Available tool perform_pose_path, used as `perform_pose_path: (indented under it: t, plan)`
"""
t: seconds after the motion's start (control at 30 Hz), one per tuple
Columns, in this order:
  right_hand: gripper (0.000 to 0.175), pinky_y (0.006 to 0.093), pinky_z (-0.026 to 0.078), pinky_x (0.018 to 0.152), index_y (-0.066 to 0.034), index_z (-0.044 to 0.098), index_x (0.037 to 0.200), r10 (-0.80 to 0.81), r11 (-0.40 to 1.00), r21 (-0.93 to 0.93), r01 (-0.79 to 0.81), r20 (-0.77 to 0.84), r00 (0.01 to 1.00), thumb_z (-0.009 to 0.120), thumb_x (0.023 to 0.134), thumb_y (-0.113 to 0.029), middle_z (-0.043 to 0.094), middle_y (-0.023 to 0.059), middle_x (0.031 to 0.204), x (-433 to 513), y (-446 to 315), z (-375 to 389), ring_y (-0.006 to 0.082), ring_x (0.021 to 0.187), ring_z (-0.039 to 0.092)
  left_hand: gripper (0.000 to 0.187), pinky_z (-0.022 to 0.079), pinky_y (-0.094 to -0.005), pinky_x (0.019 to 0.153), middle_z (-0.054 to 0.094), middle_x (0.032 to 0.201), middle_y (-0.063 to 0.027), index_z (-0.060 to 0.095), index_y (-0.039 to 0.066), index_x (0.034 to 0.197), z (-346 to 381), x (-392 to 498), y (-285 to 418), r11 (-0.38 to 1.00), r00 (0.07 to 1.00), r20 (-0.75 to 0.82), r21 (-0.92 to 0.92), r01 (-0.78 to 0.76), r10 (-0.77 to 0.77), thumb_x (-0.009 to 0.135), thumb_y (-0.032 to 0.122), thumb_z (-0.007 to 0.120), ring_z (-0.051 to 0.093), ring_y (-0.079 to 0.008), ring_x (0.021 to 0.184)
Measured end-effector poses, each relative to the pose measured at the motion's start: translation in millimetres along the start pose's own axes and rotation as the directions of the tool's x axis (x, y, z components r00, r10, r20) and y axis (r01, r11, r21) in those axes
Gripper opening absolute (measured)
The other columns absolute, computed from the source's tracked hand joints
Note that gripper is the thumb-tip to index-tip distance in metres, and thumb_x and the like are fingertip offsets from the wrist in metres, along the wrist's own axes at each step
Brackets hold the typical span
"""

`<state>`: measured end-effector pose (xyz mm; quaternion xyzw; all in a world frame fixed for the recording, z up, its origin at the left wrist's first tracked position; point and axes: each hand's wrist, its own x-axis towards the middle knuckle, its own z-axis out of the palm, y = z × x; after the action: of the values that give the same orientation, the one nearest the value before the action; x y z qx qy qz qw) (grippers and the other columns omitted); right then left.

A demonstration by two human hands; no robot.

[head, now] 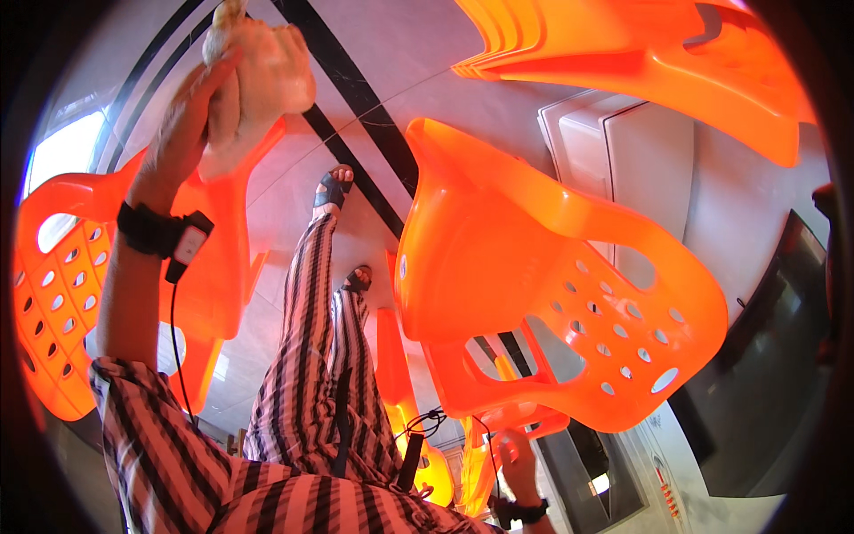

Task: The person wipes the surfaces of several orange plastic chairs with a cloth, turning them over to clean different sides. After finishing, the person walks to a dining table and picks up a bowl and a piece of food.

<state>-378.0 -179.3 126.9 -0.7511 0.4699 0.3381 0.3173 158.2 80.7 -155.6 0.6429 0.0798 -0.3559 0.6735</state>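
My left hand point(190, 113) is raised at the upper left, wearing a black wristband with a small wired device. It holds a crumpled cream cloth point(273, 73). Just below the cloth stands an orange plastic armchair point(207, 267) with a perforated back. A second orange plastic armchair point(494, 247) fills the middle right, apart from the cloth. My right hand point(519, 460) hangs low near that chair's lower armrest. Its fingers look loosely curled and are blurred, so I cannot tell whether it holds anything small.
A stack of orange plastic chairs point(587, 47) rises at the upper right. Beside it is a white box-like unit point(620, 153). A dark, glossy panel point(767, 374) lies far right. More orange and yellow plastic pieces point(434, 474) show lower down. Black stripes point(360, 93) cross the tiled floor point(287, 180).
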Motion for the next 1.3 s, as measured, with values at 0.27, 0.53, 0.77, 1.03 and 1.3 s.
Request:
perform_pose_path:
  t: [0.27, 0.53, 0.77, 1.03, 1.3]
  plan:
    - [0.026, 0.0370, 0.048, 0.095, -0.0018, 0.064, 0.113, -0.134, 0.989, 0.100, 0.111, 0.268, 0.954, 0.068, 0.088, -0.006, 0.065, 0.0131, 0.118, -50.1, -90.4, -37.5, 0.0286, 0.116, 0.059, 0.048, 0.050, -0.0247, 0.083, 0.062, 0.112, -0.0023, 0.057, 0.004, 0.127, 109.6, 82.9, 40.0, 0.994, 0.850, 0.525, -0.109, 0.024, 0.037, 0.098, 0.042, 0.057, 0.061, -0.0085, 0.099]
    - [0.019, 0.0384, 0.047, 0.096, 0.0025, 0.060, 0.112, -0.618, 0.784, -0.388, 0.484, -0.428, 0.659, 0.056, 0.097, -0.008, 0.058, 0.0169, 0.127, 221.8, -167.6, -142.2, 0.0312, 0.114, 0.058, 0.041, 0.046, -0.0340, 0.090, 0.056, 0.114, -0.0097, 0.054, 0.002, 0.123, 253.3, 36.0, -90.3, 0.898, 0.578, 0.809, 0.169, -0.407, 0.109, 0.098, 0.035, 0.051, 0.057, -0.0229, 0.105]
    - [0.036, 0.0349, 0.048, 0.088, 0.0033, 0.067, 0.094, -0.669, 0.730, -0.223, 0.646, -0.424, 0.611, 0.040, 0.104, -0.018, 0.068, 0.0124, 0.105, 346.7, -158.8, -118.6, 0.0244, 0.102, 0.063, 0.037, 0.043, -0.0425, 0.095, 0.051, 0.116, -0.0160, 0.053, 0.001, 0.119, 267.1, 24.4, -203.4, 0.866, 0.620, 0.767, 0.188, -0.463, 0.164, 0.098, 0.031, 0.047, 0.055, -0.0355, 0.110]
    - [0.045, 0.0345, 0.047, 0.087, 0.0045, 0.065, 0.085, -0.592, 0.794, -0.198, 0.575, -0.464, 0.658, 0.033, 0.104, -0.020, 0.068, 0.0148, 0.101, 342.1, -152.9, -111.8, 0.0252, 0.096, 0.063, 0.043, 0.042, -0.0449, 0.096, 0.055, 0.119, -0.0220, 0.056, -0.003, 0.111, 262.2, 92.8, -306.3, 0.884, 0.767, 0.640, 0.329, -0.332, 0.050, 0.095, 0.035, 0.048, 0.054, -0.0402, 0.112]
    - [0.047, 0.0370, 0.044, 0.088, 0.0041, 0.063, 0.086, -0.569, 0.806, -0.185, 0.562, -0.503, 0.651, 0.031, 0.103, -0.025, 0.066, 0.0178, 0.102, 339.3, -151.2, -105.4, 0.0261, 0.094, 0.060, 0.039, 0.042, -0.0443, 0.095, 0.057, 0.117, -0.0199, 0.053, 0.002, 0.113, 251.2, 175.2, -405.8, 0.744, 0.824, 0.549, 0.608, -0.276, -0.143, 0.098, 0.038, 0.044, 0.054, -0.0372, 0.113]
